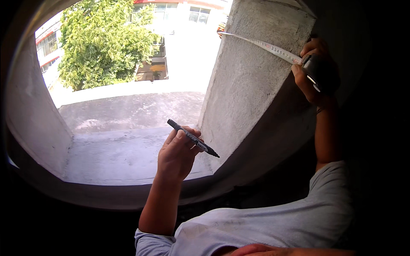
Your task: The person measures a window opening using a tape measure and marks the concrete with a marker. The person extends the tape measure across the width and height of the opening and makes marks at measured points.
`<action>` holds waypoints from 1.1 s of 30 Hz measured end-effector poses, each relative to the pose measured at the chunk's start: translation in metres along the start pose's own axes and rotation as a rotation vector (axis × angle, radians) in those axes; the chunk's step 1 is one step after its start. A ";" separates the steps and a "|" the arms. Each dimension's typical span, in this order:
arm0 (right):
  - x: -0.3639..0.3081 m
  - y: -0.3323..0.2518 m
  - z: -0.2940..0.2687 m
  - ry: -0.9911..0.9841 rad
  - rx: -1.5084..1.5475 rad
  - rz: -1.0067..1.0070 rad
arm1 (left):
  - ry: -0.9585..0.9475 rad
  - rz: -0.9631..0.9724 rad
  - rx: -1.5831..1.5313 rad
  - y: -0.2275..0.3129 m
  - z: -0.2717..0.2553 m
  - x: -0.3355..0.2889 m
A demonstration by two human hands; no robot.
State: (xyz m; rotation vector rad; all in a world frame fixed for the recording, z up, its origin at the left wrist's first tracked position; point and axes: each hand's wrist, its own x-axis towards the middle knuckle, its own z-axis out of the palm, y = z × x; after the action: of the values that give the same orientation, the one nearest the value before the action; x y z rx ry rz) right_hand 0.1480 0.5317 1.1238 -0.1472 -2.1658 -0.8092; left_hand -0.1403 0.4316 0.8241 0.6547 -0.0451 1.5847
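My left hand (176, 155) holds a black marker (194, 140) between thumb and fingers, above the right end of the window sill. The marker slants down to the right, its dark tapered end lowest; I cannot tell whether a cap covers it. Up at the right, my right hand (308, 74) is wrapped round a dark tape measure (320, 72). From its case a white tape blade (273, 49) runs left across the rough grey side wall (252, 72) of the window opening. The blade's far end reaches that wall's outer edge.
The pale concrete sill (119, 160) spans the bottom of the opening. Its left side wall (36, 106) stands opposite. Outside lie a grey ledge (136, 109), a leafy green tree (104, 42) and pale buildings (198, 17). Around the opening the room is dark.
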 end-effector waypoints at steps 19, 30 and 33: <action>-0.019 -0.003 0.046 0.305 -0.079 -0.009 | 0.097 -0.007 0.040 -0.009 -0.032 0.014; -0.018 0.016 0.060 0.561 -0.191 -0.064 | 0.292 0.199 0.188 0.012 -0.016 0.061; -0.029 0.021 0.057 0.571 -0.196 0.022 | 0.167 0.293 0.260 0.018 -0.013 0.091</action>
State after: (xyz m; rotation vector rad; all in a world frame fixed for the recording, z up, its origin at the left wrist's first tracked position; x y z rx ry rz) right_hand 0.1374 0.5865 1.0864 -0.0309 -1.5474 -0.9202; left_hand -0.1599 0.5163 0.8589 0.7391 0.2005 1.9438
